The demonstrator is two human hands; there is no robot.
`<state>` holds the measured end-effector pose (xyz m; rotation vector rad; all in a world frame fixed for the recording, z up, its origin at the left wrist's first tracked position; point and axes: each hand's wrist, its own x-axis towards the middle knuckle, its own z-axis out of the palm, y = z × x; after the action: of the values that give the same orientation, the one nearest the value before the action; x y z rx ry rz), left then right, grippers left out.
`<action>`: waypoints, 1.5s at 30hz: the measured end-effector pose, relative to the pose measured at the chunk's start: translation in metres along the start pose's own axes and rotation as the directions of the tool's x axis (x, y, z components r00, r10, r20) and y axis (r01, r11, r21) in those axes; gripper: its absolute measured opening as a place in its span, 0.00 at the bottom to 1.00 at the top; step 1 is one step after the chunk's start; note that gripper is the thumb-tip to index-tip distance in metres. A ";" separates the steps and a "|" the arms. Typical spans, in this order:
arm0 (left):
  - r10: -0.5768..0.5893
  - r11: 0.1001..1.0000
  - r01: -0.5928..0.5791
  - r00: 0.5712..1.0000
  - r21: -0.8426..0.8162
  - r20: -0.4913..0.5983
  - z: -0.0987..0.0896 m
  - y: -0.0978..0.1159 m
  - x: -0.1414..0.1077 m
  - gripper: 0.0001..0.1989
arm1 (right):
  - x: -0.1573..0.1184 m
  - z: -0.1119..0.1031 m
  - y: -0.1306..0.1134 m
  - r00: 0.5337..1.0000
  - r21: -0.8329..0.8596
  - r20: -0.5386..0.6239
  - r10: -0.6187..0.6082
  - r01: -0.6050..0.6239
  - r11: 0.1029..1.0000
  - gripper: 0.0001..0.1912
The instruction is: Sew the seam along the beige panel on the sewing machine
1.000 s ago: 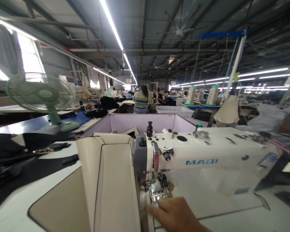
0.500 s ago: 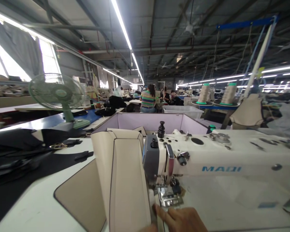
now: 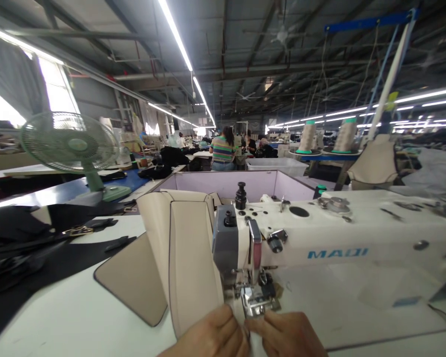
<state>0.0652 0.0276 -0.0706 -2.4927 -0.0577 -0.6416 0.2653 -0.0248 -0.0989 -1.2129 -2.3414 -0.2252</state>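
Together, both hands (image 3: 217, 334) low.

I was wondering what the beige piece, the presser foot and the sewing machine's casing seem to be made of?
The beige piece looks like satin-finished leather or faux leather, being smooth and softly curved. The presser foot appears to be polished metal, given its bright reflections. The casing seems glossy white-painted metal, though plastic is possible.
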 end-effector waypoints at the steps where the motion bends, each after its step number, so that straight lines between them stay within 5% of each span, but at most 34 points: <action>1: -0.010 1.000 0.010 1.000 -0.009 0.002 -0.002 -0.001 0.001 0.10 | 0.001 -0.003 -0.002 1.000 0.023 -0.002 0.026 -0.026 0.999 0.19; 7: -0.022 1.000 0.023 0.999 -0.006 0.041 -0.004 -0.002 0.000 0.07 | 0.012 -0.021 -0.010 0.973 0.134 0.101 0.207 -0.219 0.966 0.14; 11: -0.034 0.998 0.043 0.986 -0.052 0.166 -0.006 -0.002 0.004 0.04 | 0.027 -0.024 -0.011 0.969 -0.010 0.219 0.114 -0.115 0.993 0.01; 13: -0.037 0.996 0.057 0.970 -0.074 0.241 -0.019 -0.008 0.008 0.02 | 0.032 -0.021 -0.011 0.968 -0.090 0.247 0.038 -0.016 0.996 0.05; 16: -0.053 0.998 0.062 0.941 -0.015 0.335 -0.054 -0.022 0.011 0.14 | 0.031 -0.015 -0.011 0.963 -0.115 0.262 -0.068 0.101 0.988 0.07; 21: -0.071 0.982 0.003 0.933 0.188 0.353 -0.093 -0.045 0.006 0.26 | 0.026 -0.012 -0.012 0.965 -0.155 0.246 -0.094 0.135 0.979 0.06; 26: 0.119 0.939 -0.232 0.912 0.255 0.392 -0.080 -0.051 0.001 0.16 | 0.025 -0.018 -0.018 0.964 -0.223 0.225 -0.142 0.193 0.956 0.09; 29: 0.151 0.938 -0.259 0.903 0.230 0.402 -0.072 -0.041 -0.006 0.09 | 0.023 -0.020 -0.023 0.957 -0.285 0.219 -0.189 0.248 0.926 0.10; 37: -0.003 0.952 -0.091 0.953 0.293 0.304 -0.055 0.004 -0.025 0.14 | 0.004 -0.004 -0.020 0.938 -0.451 0.066 -0.340 0.332 0.828 0.20; 41: -0.055 0.970 -0.022 0.950 0.241 0.308 -0.062 0.005 -0.017 0.19 | -0.009 0.013 -0.016 0.935 -0.522 -0.095 -0.342 0.246 0.817 0.12; 45: -0.153 0.988 0.130 0.921 0.088 0.357 -0.068 0.001 -0.015 0.11 | -0.009 0.022 -0.017 0.941 -0.554 -0.165 -0.297 0.161 0.817 0.13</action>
<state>0.0221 -0.0076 -0.0283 -2.5300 -0.3950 -0.2207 0.2487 -0.0334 -0.1217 -1.0430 -2.2646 -1.1161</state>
